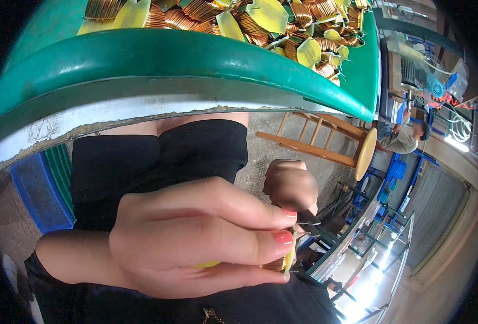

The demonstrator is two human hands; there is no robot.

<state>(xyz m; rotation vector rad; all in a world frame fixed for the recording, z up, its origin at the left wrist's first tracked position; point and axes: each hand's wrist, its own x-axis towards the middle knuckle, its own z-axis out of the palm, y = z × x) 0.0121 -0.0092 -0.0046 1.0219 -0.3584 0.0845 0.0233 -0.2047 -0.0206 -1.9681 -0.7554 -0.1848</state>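
Note:
My left hand (195, 237) reaches in from the left in front of my body, its fingers closed in a pinch. Held in it is a copper-wound coil (274, 264) with a yellow-green disc at its end; thin metal leads stick out by the fingertips, and most of the winding is hidden. Just beyond those fingertips is my right hand (290, 184), partly blurred, with fingers curled closed. What it grips is hidden; something dark (310, 222) shows below it.
Many similar coils (249, 24) with yellow discs lie heaped in a green tray (158, 54) on the worn table edge (114, 100). A wooden stool (325, 140) stands to the right, a blue crate (41, 191) to the left. A person (403, 139) sits farther off near shelving.

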